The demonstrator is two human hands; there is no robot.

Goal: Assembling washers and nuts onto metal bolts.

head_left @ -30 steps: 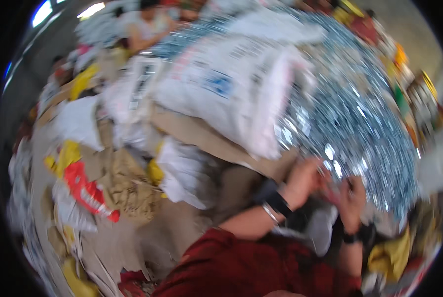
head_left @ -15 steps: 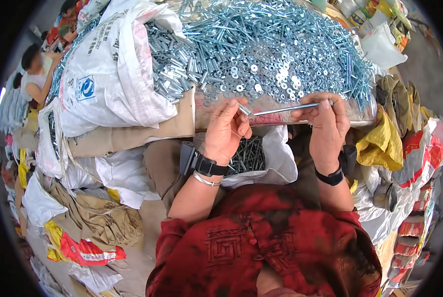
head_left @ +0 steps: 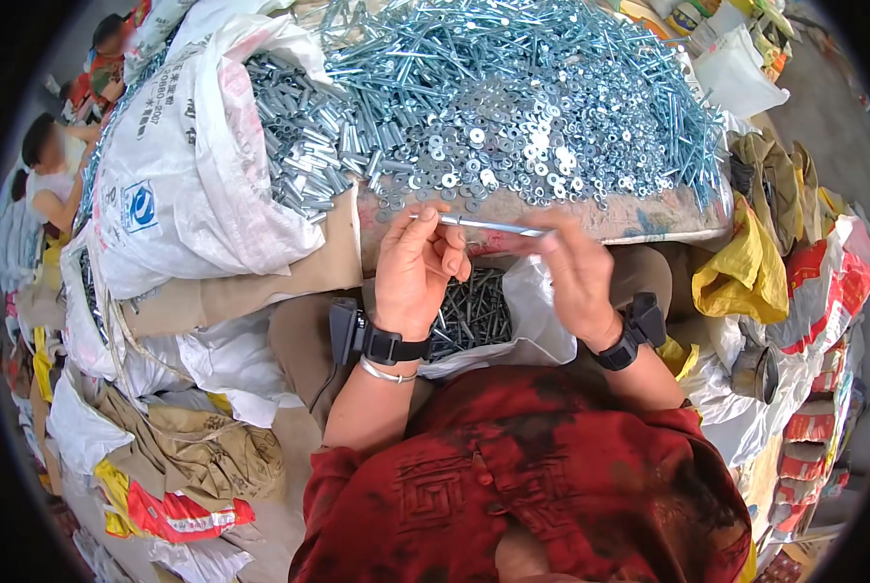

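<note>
My left hand (head_left: 413,267) pinches the left end of a long thin metal bolt (head_left: 498,227) between thumb and forefinger, just in front of the pile. The bolt lies nearly level; a small collar shows on it near the left fingertips, and the short sleeve seen earlier is mostly hidden in the grip. At the bolt's right end is my right hand (head_left: 580,277), its fingers smeared by motion, so their grip cannot be made out. Beyond both hands lie loose washers (head_left: 503,146), short metal sleeves (head_left: 304,131) and many long bolts (head_left: 474,34).
A white woven sack (head_left: 177,185) spills sleeves at the left. Between my knees, a white bag (head_left: 534,316) holds dark bolts (head_left: 478,316). Yellow sacking (head_left: 746,267) and a metal tin (head_left: 755,377) are at the right. Another person (head_left: 51,170) sits at far left.
My right hand has moved left towards my left hand, bringing the bolt's left end to the left fingertips, where the sleeve was. The whole view has shifted slightly.
</note>
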